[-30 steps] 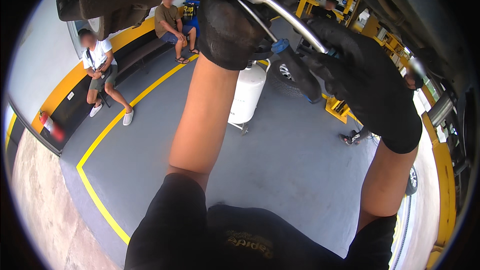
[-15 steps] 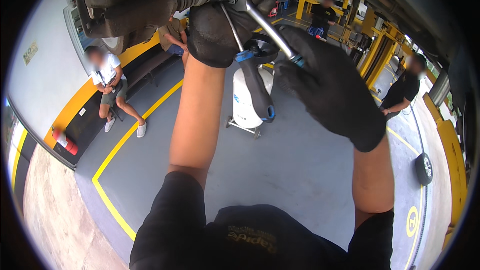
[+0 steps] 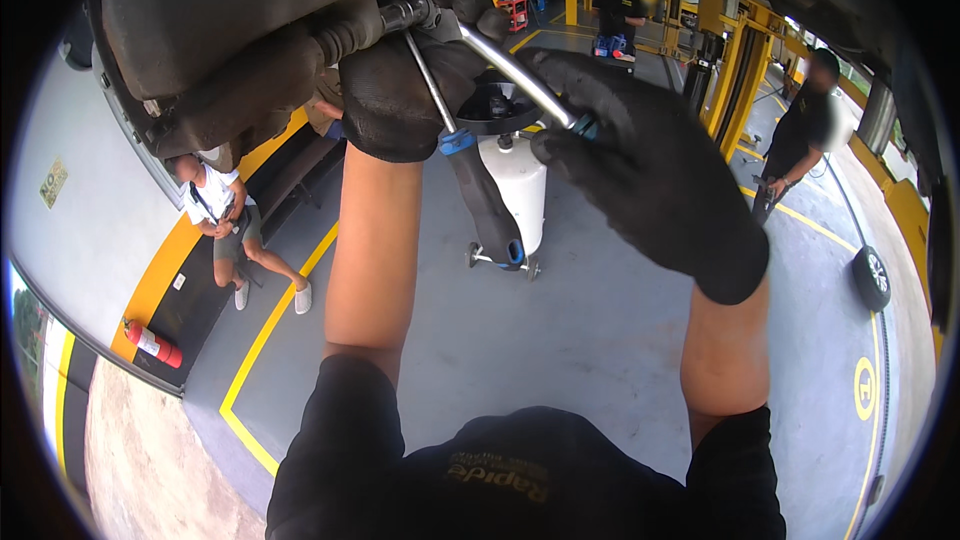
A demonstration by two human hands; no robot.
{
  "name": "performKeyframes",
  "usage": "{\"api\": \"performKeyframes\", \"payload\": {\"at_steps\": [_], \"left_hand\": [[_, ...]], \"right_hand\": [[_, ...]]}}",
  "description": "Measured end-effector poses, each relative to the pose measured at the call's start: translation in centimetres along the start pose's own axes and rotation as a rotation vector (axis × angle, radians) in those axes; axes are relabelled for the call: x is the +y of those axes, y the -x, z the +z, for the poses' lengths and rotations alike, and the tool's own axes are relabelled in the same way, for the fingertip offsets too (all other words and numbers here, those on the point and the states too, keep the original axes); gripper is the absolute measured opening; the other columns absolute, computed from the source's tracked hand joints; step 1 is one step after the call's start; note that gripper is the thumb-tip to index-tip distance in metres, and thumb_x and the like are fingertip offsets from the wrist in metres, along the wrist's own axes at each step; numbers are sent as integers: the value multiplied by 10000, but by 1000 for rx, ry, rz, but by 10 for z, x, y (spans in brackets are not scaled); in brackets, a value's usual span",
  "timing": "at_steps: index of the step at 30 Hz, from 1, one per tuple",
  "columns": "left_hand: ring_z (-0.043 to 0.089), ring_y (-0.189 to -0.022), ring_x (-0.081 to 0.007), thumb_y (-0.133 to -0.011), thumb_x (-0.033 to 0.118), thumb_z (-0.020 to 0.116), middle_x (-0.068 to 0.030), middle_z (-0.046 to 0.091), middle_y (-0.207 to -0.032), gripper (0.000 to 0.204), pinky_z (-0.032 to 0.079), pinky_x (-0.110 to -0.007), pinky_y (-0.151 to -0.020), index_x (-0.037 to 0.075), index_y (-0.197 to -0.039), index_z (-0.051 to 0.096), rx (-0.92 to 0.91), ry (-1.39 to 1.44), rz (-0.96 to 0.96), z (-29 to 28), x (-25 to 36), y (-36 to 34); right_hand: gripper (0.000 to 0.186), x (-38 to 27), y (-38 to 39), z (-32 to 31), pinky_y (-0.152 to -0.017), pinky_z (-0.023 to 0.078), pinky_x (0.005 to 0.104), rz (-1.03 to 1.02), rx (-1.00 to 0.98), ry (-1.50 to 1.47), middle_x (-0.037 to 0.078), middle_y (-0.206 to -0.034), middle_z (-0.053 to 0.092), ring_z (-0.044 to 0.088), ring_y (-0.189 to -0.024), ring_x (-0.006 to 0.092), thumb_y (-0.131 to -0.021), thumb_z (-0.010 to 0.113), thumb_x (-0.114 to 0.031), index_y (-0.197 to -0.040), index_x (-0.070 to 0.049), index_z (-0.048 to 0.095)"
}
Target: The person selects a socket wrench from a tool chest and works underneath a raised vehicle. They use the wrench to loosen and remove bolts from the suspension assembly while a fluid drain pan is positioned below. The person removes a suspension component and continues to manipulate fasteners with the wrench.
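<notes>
My gloved left hand [image 3: 395, 100] is closed up against the car's underside [image 3: 230, 15], at the head of a steel ratchet [image 3: 518, 73] whose socket [image 3: 400, 16] meets a part beside a dark ribbed piece [image 3: 335, 40]. A long screwdriver with a black-and-blue handle [image 3: 480, 195] hangs from that left hand, its shaft crossing the palm. My gloved right hand [image 3: 650, 170] has its fingers round the ratchet's handle end, thumb toward the middle of the view. The tips of my left fingers show dark above the socket; their exact grip is partly hidden.
A white wheeled tank [image 3: 525, 210] with a black pan [image 3: 485, 120] stands behind the tools. A seated person [image 3: 222, 215] is on the left; two people [image 3: 795, 140] [image 3: 618, 15] stand at right and back. Yellow lift posts [image 3: 740, 70], a loose wheel [image 3: 870, 280] and an extinguisher [image 3: 153, 345] are around.
The socket, earlier clear of the ribbed piece with its open end showing, now meets the part there. Both hands sit lower-left in view, and more of the underside and the standing person shows.
</notes>
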State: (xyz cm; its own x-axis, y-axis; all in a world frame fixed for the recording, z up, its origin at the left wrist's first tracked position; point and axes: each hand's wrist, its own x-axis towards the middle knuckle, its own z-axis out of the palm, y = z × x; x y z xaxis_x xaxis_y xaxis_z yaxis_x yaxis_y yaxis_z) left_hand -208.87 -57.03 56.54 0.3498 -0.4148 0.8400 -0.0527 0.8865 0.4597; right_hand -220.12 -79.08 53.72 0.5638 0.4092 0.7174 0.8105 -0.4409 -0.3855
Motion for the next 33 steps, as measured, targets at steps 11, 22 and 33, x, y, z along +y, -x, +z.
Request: {"api": "performKeyframes", "payload": {"at_steps": [11, 22, 33], "left_hand": [[400, -762, -160, -999, 198, 515, -32, 423, -844, 124, 365, -326, -757, 97, -928, 499, 62, 157, -144, -4, 12, -1], [416, -765, -183, -1025, 256, 501, -38, 419, -829, 217, 375, -363, -772, 75, -905, 490, 1, 28, -149, -5, 11, -5], [399, -699, -141, -1071, 227, 460, -25, 442, -826, 181, 342, -300, -663, 68, -1037, 542, -24, -110, -232, -1, 9, -15]], "right_hand": [[353, 76, 20, -17, -736, 596, 370, -54, 136, -280, 118, -981, 728, 717, -818, 225, -1003, 632, -256, -1315, -91, 636], [552, 19, 11, -31, -1003, 553, 394, 199, 185, -213, 217, -1295, 670, 702, -1137, 298, -1129, 350, -410, -1428, 19, 526], [288, 56, 17, 64, -690, 528, 398, -88, 242, 290, 167, -873, 687, 684, -774, 275, -1029, 581, -238, -1162, 8, 649]]}}
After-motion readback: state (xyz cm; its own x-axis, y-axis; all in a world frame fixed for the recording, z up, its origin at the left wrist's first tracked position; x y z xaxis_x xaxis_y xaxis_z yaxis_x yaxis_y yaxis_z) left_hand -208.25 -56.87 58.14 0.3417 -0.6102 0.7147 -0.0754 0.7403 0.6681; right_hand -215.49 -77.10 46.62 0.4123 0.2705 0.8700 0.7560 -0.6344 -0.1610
